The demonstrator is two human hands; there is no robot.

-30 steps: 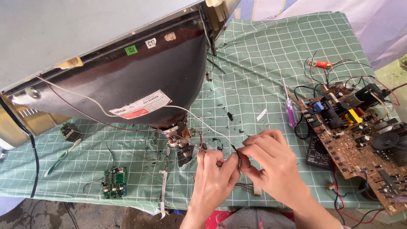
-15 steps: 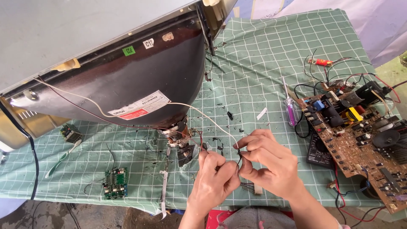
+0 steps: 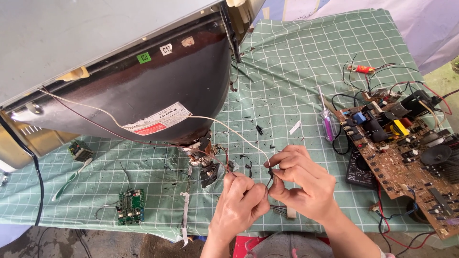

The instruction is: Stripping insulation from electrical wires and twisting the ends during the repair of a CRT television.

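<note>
Green checked cloth (image 3: 296, 71) covers the worktop. In the head view, near its front edge, the left hand (image 3: 241, 203) and right hand (image 3: 299, 184) meet, fingers narrowly pinched on a thin white wire (image 3: 229, 130) running from the picture tube (image 3: 143, 91). The brown circuit board (image 3: 406, 157) already lies detached at the right edge, a small green board (image 3: 130, 206) front left. The wire work looks unfinished.
</note>
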